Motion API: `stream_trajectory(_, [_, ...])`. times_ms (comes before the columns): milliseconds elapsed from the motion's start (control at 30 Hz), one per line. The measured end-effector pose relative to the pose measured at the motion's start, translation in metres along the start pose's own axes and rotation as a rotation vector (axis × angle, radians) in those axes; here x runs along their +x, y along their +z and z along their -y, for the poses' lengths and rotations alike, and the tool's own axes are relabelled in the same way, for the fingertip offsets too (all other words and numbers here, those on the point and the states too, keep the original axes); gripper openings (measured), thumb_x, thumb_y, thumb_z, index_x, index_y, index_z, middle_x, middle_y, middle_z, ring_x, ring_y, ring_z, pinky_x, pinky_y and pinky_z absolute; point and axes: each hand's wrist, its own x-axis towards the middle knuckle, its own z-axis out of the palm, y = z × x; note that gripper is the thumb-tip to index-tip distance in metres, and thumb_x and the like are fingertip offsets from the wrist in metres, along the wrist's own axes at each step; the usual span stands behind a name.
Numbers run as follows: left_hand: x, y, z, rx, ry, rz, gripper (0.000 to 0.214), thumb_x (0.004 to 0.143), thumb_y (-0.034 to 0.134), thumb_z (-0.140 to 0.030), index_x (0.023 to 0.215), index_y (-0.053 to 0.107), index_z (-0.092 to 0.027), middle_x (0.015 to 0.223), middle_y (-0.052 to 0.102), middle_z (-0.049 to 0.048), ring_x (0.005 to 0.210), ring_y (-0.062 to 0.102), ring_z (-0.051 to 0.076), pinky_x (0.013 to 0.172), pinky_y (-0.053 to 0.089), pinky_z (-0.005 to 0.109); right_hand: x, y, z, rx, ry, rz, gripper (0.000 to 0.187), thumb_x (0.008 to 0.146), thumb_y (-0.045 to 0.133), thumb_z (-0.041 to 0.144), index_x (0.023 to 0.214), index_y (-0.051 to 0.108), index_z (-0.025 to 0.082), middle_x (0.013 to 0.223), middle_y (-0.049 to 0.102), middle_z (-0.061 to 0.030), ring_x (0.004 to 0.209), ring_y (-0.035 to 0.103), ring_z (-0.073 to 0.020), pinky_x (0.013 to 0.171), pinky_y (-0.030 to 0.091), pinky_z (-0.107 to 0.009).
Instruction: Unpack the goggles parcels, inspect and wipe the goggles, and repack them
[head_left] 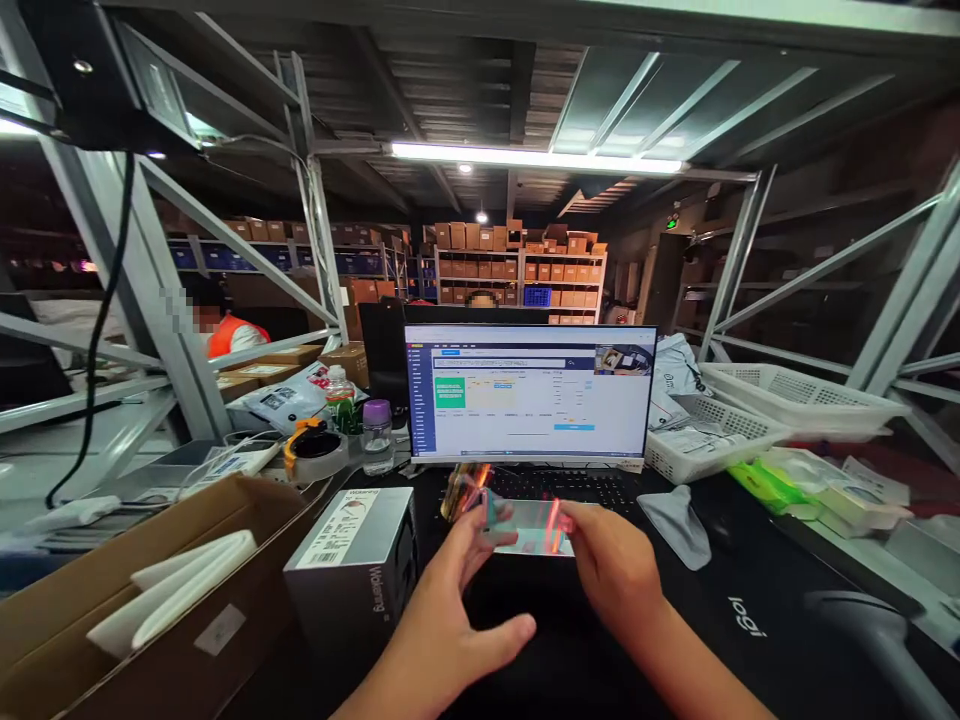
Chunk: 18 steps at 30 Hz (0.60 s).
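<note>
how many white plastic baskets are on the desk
2: one basket at the far right by the shelf frame, and a second basket in front of it, right of the monitor, holding packets. More may be hidden behind them.

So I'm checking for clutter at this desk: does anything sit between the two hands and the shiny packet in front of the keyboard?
Nothing visible does. Both the left hand and the right hand are already on the shiny packet, holding it above the black mat. The grey box stands off to the left, apart from them.
</note>
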Motion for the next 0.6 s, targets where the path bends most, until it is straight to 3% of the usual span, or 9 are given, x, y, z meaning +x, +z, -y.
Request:
stream_trajectory(67, [0.007,-0.004,-0.001,0.304,-0.028,0.015,0.037,0.073,0.072,-0.03,0.109,0.064,-0.025,0.102,0.073,0.0064,0.096,0.071,0.026,0.094,0.053,0.043,0.003,-0.004,-0.006,-0.01,0.044,-0.053,0.028,0.097,0.049,0.007,0.118,0.063,0.018,0.087,0.077,-0.0085,0.075,0.074,-0.0198,0.065,0.059,-0.028])
stream_trajectory(100, [0.012,-0.005,-0.002,0.428,-0.052,0.029,0.018,0.076,0.067,-0.032,0.092,0.066,-0.023,0.086,0.072,0.004,0.082,0.07,0.024,0.083,0.054,0.039,0.004,-0.005,-0.007,-0.006,0.054,-0.073,0.029,0.096,0.049,0.006,0.117,0.064,0.018,0.088,0.077,-0.0086,0.077,0.075,-0.0201,0.067,0.06,-0.029])
stream_trajectory(133, [0.016,-0.007,-0.002,0.519,-0.08,0.041,0.012,0.078,0.063,-0.034,0.08,0.064,-0.023,0.074,0.069,0.0019,0.071,0.067,0.022,0.072,0.053,0.035,0.005,-0.006,-0.007,0.005,0.058,-0.084,0.029,0.095,0.049,0.006,0.116,0.065,0.019,0.089,0.077,-0.0086,0.078,0.075,-0.0201,0.068,0.06,-0.029])
stream_trajectory(233, [0.026,-0.016,0.003,0.648,-0.145,0.041,0.027,0.081,0.059,-0.047,0.067,0.055,-0.023,0.058,0.059,-0.0017,0.053,0.058,0.018,0.053,0.042,0.028,0.007,-0.007,-0.005,0.034,0.056,-0.092,0.028,0.093,0.05,0.002,0.111,0.065,0.017,0.089,0.076,-0.0091,0.079,0.074,-0.0198,0.071,0.06,-0.029])
stream_trajectory(367, [0.03,-0.03,0.01,0.652,-0.143,-0.05,0.03,0.085,0.054,-0.054,0.077,0.057,-0.025,0.06,0.061,-0.0025,0.06,0.063,0.021,0.056,0.044,0.027,0.01,-0.01,-0.004,0.016,-0.003,-0.105,0.03,0.092,0.049,0.0,0.113,0.063,0.017,0.087,0.076,-0.0101,0.077,0.073,-0.0199,0.068,0.06,-0.029])
stream_trajectory(467, [0.029,-0.034,0.006,0.489,-0.129,-0.139,0.036,0.087,0.054,-0.053,0.109,0.058,-0.025,0.072,0.069,-0.0008,0.068,0.069,0.023,0.062,0.051,0.029,0.012,-0.013,-0.005,0.03,-0.007,-0.11,0.033,0.093,0.048,0.0,0.115,0.062,0.019,0.089,0.076,-0.0098,0.078,0.074,-0.0197,0.068,0.06,-0.028])
stream_trajectory(533, [0.029,-0.034,0.003,0.41,-0.106,-0.138,0.047,0.089,0.051,-0.054,0.125,0.052,-0.025,0.08,0.072,0.0018,0.072,0.071,0.023,0.064,0.053,0.031,0.013,-0.014,-0.005,0.056,0.002,-0.111,0.034,0.093,0.047,0.001,0.117,0.062,0.02,0.091,0.076,-0.0093,0.082,0.075,-0.0198,0.071,0.06,-0.028])
stream_trajectory(600, [0.028,-0.032,0.001,0.426,-0.078,-0.112,0.046,0.092,0.047,-0.054,0.127,0.054,-0.025,0.084,0.073,0.0036,0.073,0.071,0.023,0.066,0.055,0.031,0.013,-0.014,-0.005,0.079,0.005,-0.118,0.033,0.094,0.047,0.001,0.116,0.063,0.019,0.091,0.077,-0.0095,0.085,0.075,-0.0205,0.073,0.061,-0.029])
